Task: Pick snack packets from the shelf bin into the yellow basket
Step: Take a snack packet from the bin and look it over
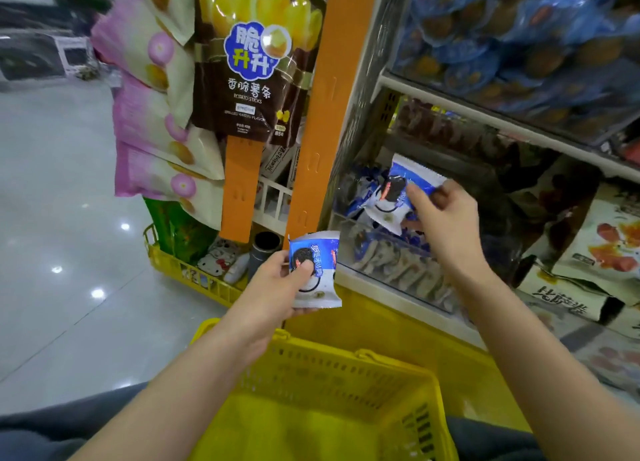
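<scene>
Picking is midway: my left grip (273, 284) clasps one blue-and-white packet (313, 270) in the air between the shelf bin (384, 270) and the yellow basket (346, 370), while my right grip (446, 218) pinches a second packet (408, 183) just above the bin's heap. Next, I judge, both packets must come down over the basket and be let go. The bin holds many more such packets; the basket floor that I can see is bare yellow.
</scene>
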Demonstrator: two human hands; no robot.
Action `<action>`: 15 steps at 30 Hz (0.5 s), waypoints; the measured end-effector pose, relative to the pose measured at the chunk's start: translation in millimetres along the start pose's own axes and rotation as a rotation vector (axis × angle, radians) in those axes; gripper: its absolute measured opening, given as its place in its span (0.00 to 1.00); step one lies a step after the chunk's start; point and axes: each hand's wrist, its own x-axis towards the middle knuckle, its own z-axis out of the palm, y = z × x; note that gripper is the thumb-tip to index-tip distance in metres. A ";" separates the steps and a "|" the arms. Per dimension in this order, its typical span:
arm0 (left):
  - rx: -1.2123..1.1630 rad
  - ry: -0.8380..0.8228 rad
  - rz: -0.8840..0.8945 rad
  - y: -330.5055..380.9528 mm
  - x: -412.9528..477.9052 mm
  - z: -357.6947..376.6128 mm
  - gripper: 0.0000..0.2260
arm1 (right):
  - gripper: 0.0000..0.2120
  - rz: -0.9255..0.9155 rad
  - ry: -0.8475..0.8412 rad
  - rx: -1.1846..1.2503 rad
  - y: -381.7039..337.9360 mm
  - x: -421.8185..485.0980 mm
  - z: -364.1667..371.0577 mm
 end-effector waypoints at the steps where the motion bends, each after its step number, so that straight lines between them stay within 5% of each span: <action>1: -0.003 -0.009 0.008 1.5 0.5 -0.9 0.07 | 0.11 0.002 -0.021 -0.100 0.3 13.5 5.8; 9: -0.008 -0.016 0.030 9.5 4.9 -7.2 0.10 | 0.11 0.242 -0.471 -0.497 20.0 62.4 56.8; 15: 0.022 -0.035 0.049 9.2 7.9 -3.5 0.09 | 0.12 0.165 -0.701 -0.666 27.4 71.7 65.2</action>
